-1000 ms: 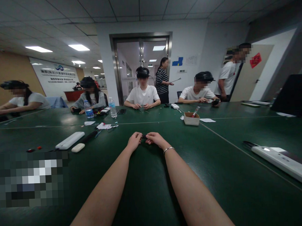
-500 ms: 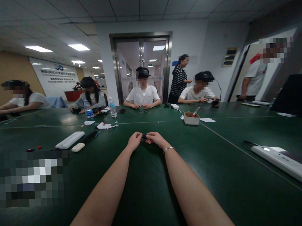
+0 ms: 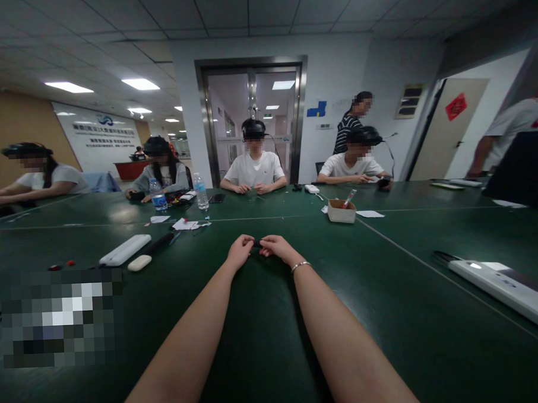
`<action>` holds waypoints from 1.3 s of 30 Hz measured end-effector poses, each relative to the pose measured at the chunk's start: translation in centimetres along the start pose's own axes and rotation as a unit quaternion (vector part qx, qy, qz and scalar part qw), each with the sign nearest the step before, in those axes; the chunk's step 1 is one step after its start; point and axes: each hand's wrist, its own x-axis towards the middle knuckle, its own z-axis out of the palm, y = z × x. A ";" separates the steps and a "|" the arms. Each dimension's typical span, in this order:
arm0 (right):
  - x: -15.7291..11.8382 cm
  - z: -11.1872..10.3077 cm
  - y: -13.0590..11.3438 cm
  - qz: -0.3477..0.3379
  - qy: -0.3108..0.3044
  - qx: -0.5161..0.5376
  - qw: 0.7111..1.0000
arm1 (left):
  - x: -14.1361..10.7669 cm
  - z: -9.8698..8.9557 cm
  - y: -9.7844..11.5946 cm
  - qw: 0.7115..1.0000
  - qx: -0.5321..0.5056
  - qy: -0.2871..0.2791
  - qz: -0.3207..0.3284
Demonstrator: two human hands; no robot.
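Both my arms stretch forward over the dark green table (image 3: 260, 320). Between my fingertips is a small black object (image 3: 257, 244), too small and covered to name. My left hand (image 3: 241, 251) pinches its left end. My right hand (image 3: 277, 249), with a silver bracelet (image 3: 301, 266) at the wrist, grips its right end. Most of the object is hidden by my fingers. Both hands are low, close to the tabletop.
Left are a white oblong device (image 3: 125, 250), a white oval case (image 3: 140, 263) and a blurred-out patch. Ahead stand a small box (image 3: 341, 211) and water bottles (image 3: 201, 191). A long white device (image 3: 505, 292) lies right. Several people with headsets sit across the table.
My hands and the black object stay practically where they were. In the background, the two standing people have moved to the right.
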 end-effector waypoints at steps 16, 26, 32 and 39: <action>0.1 -0.1 0.2 -0.002 0.003 -0.003 1.000 | -0.3 -0.1 0.5 0.999 -0.039 0.009 -0.009; 0.1 -0.2 0.2 -0.007 -0.003 -0.004 1.000 | 0.1 -0.1 0.1 0.999 -0.035 0.013 -0.005; 0.1 -0.1 0.2 -0.008 -0.002 -0.006 1.000 | 0.1 0.0 0.1 0.999 -0.034 0.012 -0.004; 0.0 -0.1 0.1 -0.006 -0.005 -0.006 1.000 | 0.1 0.0 0.4 0.999 -0.037 0.018 -0.016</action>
